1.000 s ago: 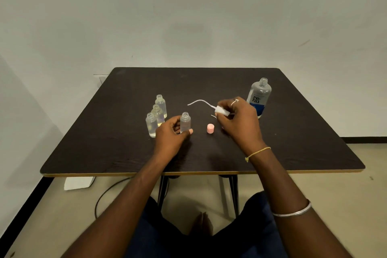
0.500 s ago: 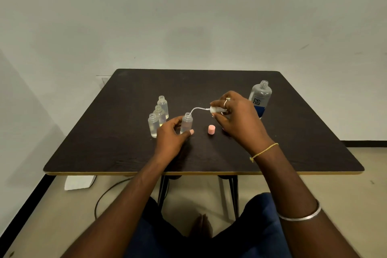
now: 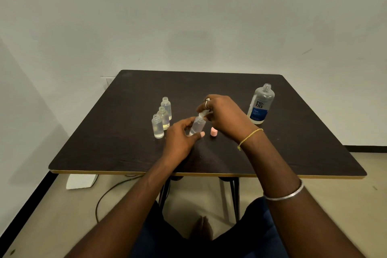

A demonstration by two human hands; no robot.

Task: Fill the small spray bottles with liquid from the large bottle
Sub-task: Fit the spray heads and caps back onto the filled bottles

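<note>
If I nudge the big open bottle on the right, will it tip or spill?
The large bottle stands tall on a narrow base, so it probably tips easily. It looks mostly empty, so likely light and quick to slide. Its neck is uncapped, so whatever remains could spill.

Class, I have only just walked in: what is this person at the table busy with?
A person is fitting a white spray top onto a small clear bottle. The left hand steadies the tilted bottle; the right hand holds the top at its neck. Three more small bottles stand open to the left, a pink cap lies beside the hands, and the large bottle stands uncapped on the right.
</note>
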